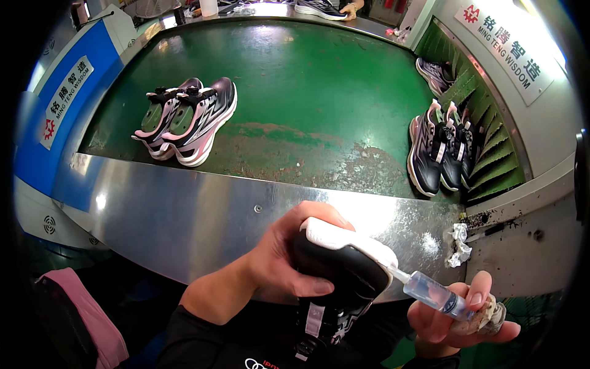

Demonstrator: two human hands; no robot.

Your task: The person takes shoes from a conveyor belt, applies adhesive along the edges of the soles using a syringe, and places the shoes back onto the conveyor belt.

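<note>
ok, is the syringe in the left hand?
No, the syringe is in the right hand, while the left hand holds the black shoe.

Passage lies mid-way along green conveyor belt (295, 92), between sneaker pair (212, 123), left, and sneaker row (424, 154), right. Obstructions: green strip curtain (496, 150) beyond row; crumpled tissue (458, 245), steel ledge (203, 212)'s right end; held sneaker (341, 270), syringe (433, 292), nearest.

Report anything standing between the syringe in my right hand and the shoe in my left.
Nothing visible does: from the right hand, the syringe points its tip at the white sole edge of the black shoe in the left hand, seemingly touching it.
</note>
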